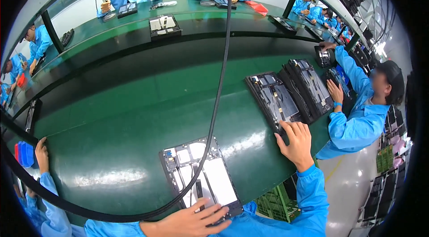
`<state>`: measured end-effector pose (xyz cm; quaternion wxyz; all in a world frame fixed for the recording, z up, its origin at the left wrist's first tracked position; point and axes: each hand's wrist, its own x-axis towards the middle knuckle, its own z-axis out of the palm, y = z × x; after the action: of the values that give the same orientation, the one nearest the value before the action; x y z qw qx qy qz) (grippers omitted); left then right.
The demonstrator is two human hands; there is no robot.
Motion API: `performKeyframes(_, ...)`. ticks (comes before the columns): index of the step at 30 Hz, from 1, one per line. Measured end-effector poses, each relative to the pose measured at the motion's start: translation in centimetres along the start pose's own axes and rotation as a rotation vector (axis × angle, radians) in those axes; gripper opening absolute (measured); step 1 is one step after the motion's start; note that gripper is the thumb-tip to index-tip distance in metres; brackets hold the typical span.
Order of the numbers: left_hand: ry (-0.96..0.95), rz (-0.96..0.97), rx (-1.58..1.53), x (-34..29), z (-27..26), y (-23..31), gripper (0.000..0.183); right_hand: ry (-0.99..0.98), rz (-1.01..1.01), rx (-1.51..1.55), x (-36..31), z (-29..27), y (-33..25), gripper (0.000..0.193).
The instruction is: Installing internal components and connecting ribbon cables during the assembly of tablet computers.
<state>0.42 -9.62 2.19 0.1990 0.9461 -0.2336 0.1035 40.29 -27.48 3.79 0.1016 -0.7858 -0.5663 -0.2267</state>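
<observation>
An opened tablet [219, 174] with its back off lies before me on the green bench, showing white battery cells, a dark ribbon strip and a circuit board at its far end. Across its near edge lies my left hand [190, 219], fingers spread and stretched out. To the right, my right hand [297, 145] has its thumb and fingers closed at the near corner of another opened tablet [275, 98]; its palm side is hidden. That tablet lies tilted against a further opened tablet [310, 85].
A black cable [219, 89] loops down in front of the view. At right sits a co-worker [362, 107] with tablets. Another person's hand [41, 154] rests at the bench's left, near a blue bin [27, 154]. A tablet [165, 27] lies on the dark belt [116, 42]; people work beyond it.
</observation>
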Motion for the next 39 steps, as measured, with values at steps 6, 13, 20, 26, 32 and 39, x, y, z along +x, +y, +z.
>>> performKeyframes(6,-0.003,-0.201,0.156,-0.1,-1.9,-5.2,0.065,0.046,0.061,-0.068,1.2,0.3,-1.0,0.058)
performKeyframes(13,0.383,-0.633,0.43,-5.6,-6.9,-19.0,0.053,0.04,-0.112,-0.101,1.5,1.2,-1.5,0.046)
performKeyframes(20,0.6,-0.837,0.575,-10.5,-7.8,-24.5,0.048,-0.182,-0.06,-0.279,3.2,-0.3,-3.6,0.033)
performKeyframes(26,0.64,-0.654,0.57,-8.8,-8.1,-21.9,0.041,-0.217,-0.11,-0.356,3.2,0.6,-1.6,0.068)
performKeyframes(32,0.672,-0.531,0.438,-5.4,-6.1,-18.0,0.041,0.032,-0.559,-0.029,2.1,-2.3,-11.4,0.047)
performKeyframes(39,0.566,-0.608,0.078,-2.9,-2.9,-11.6,0.046,-0.162,-0.925,0.59,-1.2,-5.9,-22.2,0.037)
